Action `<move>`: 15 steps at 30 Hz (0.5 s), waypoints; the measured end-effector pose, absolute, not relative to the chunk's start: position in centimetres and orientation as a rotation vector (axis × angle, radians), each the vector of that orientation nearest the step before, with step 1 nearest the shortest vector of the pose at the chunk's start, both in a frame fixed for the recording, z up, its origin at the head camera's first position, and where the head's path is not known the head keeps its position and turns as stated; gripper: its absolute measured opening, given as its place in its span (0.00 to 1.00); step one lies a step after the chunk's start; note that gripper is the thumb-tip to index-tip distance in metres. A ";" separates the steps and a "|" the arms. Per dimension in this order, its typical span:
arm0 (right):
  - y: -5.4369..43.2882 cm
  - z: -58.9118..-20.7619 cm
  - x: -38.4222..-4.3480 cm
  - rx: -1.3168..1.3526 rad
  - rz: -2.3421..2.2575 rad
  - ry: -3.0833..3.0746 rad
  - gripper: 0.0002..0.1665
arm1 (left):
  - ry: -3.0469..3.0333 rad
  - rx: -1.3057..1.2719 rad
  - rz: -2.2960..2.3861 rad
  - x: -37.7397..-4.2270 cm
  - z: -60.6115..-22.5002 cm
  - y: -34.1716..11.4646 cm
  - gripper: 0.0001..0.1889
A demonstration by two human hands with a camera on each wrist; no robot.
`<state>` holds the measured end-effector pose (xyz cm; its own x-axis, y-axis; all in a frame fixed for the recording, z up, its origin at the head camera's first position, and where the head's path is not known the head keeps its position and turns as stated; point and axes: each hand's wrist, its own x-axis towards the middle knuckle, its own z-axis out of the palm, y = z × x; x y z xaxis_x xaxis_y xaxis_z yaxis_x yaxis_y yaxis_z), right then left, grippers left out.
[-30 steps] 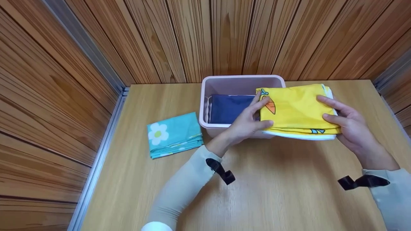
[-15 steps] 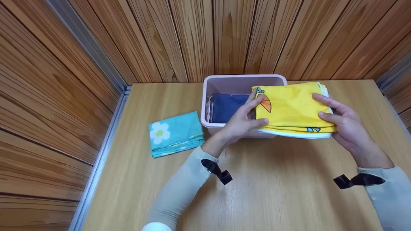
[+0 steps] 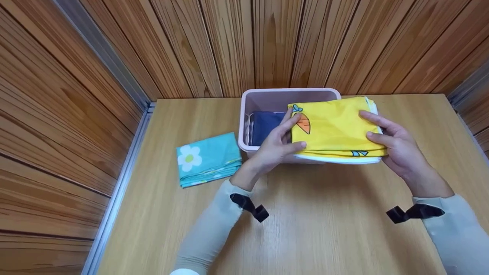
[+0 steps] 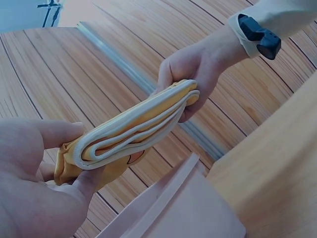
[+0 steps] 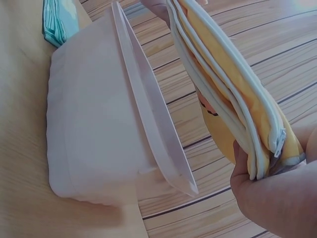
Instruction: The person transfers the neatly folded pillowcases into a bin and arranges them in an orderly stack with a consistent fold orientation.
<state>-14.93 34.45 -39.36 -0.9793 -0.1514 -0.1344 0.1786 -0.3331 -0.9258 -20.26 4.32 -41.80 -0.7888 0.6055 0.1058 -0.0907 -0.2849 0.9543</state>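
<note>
Both hands hold a folded yellow pillowcase [image 3: 336, 128] with a carrot print and white trim, raised over the right part of a pale pink bin [image 3: 242, 118]. My left hand [image 3: 272, 147] pinches its left end, thumb and fingers on either face. At the opposite end my right hand [image 3: 399, 147] grips it with fingers over the top. From the right wrist, a zip pull [image 5: 280, 143] shows at one corner, and the pillowcase [image 5: 218, 69] is seen edge-on above the bin rim [image 5: 143, 99]. Inside the bin lies a folded navy cloth [image 3: 265, 128], partly covered from view.
A folded teal cloth [image 3: 210, 152] with a white flower sits on the wooden table [image 3: 305, 229], left of the bin. Wood-plank panels [image 3: 275, 46] stand behind the bin, close to its back, and along the left side beside a metal rail [image 3: 114, 198].
Both hands have carried the yellow pillowcase leftward, so it covers more of the bin and the navy cloth. The bin and teal cloth stay in place.
</note>
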 end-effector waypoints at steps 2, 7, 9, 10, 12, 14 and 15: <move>34.2 -39.4 -14.9 0.049 -2.408 1.686 0.31 | 1.530 0.640 2.109 -20.2 -41.9 4.1 0.42; 33.5 -39.5 -15.1 0.059 -2.409 1.680 0.31 | 1.552 0.617 2.115 -20.2 -41.9 3.5 0.42; 33.3 -39.6 -15.1 0.061 -2.407 1.683 0.31 | 1.561 0.610 2.119 -20.1 -41.9 3.3 0.42; 33.1 -39.6 -15.1 0.062 -2.404 1.689 0.31 | 1.568 0.606 2.118 -20.1 -41.9 3.2 0.42; 32.9 -39.6 -15.2 0.069 -2.401 1.695 0.31 | 1.578 0.598 2.120 -20.1 -41.9 3.0 0.42; 32.7 -39.7 -15.2 0.062 -2.395 1.705 0.31 | 1.578 0.584 2.126 -20.2 -42.1 2.8 0.41; 32.6 -39.7 -15.3 0.058 -2.392 1.709 0.32 | 1.584 0.573 2.127 -20.2 -42.1 2.7 0.41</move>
<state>-15.29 32.55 -39.68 -0.9791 -0.1397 -0.1481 0.1854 -0.3112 -0.9321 -20.17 2.74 -42.13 -0.8247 0.5607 0.0737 -0.0899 -0.2587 0.9618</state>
